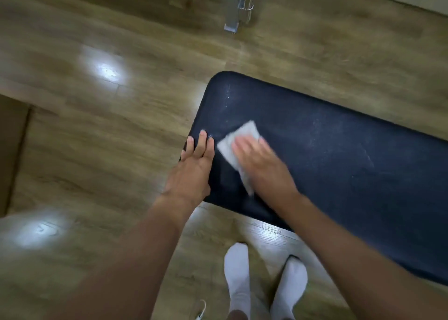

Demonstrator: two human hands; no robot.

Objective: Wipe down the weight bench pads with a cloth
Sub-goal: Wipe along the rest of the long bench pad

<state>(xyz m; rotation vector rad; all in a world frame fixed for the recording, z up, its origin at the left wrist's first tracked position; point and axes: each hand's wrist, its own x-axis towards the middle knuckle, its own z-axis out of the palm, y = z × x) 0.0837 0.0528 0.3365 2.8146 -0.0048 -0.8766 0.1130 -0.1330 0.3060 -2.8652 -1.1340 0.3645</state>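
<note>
Flatly, right hand [257, 164] presses cloth [244, 131] on pad [339, 162], left hand [194, 166] spread over pad's edge.

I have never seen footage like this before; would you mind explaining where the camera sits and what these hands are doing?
There is no machine here, only a person's two bare hands. The single picture comes from a wide-angle camera worn on the head, looking forward and down. The left hand rests with straight fingers on the end edge of the dark blue padded bench top. The right hand, slightly blurred, presses a light grey folded cloth flat onto the pad. Nothing else lies on the pad. Below are the person's feet in white socks on the glossy wooden plank floor, and a grey metal frame leg stands at the top.
</note>
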